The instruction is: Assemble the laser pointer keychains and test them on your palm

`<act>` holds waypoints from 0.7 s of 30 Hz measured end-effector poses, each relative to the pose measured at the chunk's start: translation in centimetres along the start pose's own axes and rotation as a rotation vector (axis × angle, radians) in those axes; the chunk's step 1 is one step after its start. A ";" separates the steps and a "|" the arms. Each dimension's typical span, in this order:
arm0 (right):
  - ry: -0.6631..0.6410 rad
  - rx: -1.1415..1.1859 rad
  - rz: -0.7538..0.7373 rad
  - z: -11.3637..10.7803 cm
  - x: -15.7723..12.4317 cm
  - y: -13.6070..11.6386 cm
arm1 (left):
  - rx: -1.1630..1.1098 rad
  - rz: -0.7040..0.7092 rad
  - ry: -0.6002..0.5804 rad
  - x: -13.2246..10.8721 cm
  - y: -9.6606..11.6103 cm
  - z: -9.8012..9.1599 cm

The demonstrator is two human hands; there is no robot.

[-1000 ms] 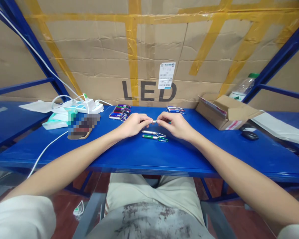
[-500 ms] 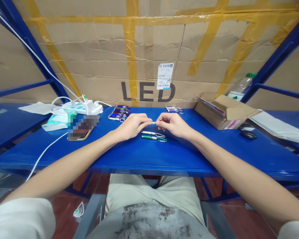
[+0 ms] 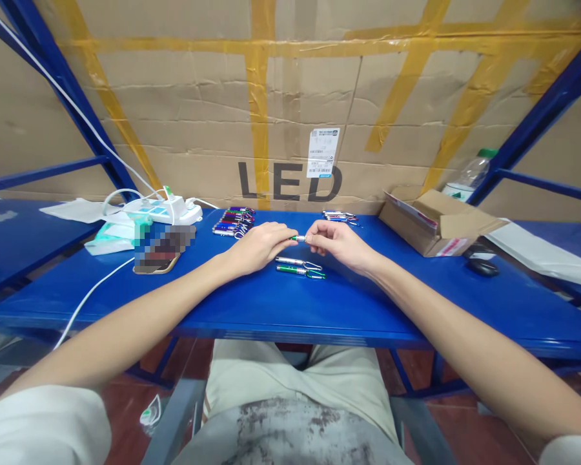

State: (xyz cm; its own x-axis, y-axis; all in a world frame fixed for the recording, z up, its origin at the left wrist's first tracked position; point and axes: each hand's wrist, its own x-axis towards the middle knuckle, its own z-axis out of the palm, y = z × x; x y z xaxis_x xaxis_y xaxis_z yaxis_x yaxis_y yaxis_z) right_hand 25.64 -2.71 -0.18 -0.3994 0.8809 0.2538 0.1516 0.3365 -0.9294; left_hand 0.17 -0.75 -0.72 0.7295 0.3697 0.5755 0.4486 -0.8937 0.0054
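Both my hands meet over the middle of the blue table (image 3: 290, 303). My left hand (image 3: 259, 245) and my right hand (image 3: 336, 242) pinch the two ends of one small green keychain flashlight (image 3: 297, 238), held just above the table. Two more small flashlights (image 3: 300, 267) with carabiner clips lie side by side on the table right below my hands. A pile of several coloured flashlights (image 3: 232, 221) lies behind my left hand, and a smaller group of flashlights (image 3: 339, 216) lies behind my right hand.
At the left are a white power strip (image 3: 162, 208) with cables, a teal packet (image 3: 113, 234) and a blurred phone (image 3: 162, 248). An open cardboard box (image 3: 436, 223), a plastic bottle (image 3: 469, 173) and a black mouse (image 3: 481, 267) sit at the right. A large LED carton forms the back wall.
My hands stay together on the small flashlight and barely shift. The view has tilted slightly.
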 end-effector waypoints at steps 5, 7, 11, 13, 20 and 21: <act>0.009 -0.062 -0.099 0.2 0.1 0.4 | -0.126 -0.053 -0.008 0.3 0.4 -0.6; 0.020 -0.137 -0.160 0.1 0.0 0.5 | -0.183 -0.090 -0.022 0.4 0.5 -0.7; 0.045 -0.387 -0.325 -0.1 -0.5 0.3 | -0.299 -0.169 -0.047 0.4 0.6 -0.8; 0.043 -0.488 -0.391 -0.2 -0.7 0.2 | -0.355 -0.208 -0.067 0.4 0.6 -0.8; 0.047 -0.799 -0.591 -0.3 -1.1 -0.1 | -0.544 -0.324 -0.163 0.6 0.2 -1.1; 0.053 -0.833 -0.614 -0.3 -1.1 0.0 | -0.558 -0.337 -0.172 0.7 0.2 -1.2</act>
State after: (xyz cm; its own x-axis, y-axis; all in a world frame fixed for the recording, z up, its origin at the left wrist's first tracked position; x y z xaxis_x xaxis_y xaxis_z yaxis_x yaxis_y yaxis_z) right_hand 26.33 -3.59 -0.33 -0.5821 0.4864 0.6516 0.5206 0.8385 -0.1609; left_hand 0.11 -0.95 0.64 0.6887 0.6454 0.3305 0.3658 -0.7028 0.6101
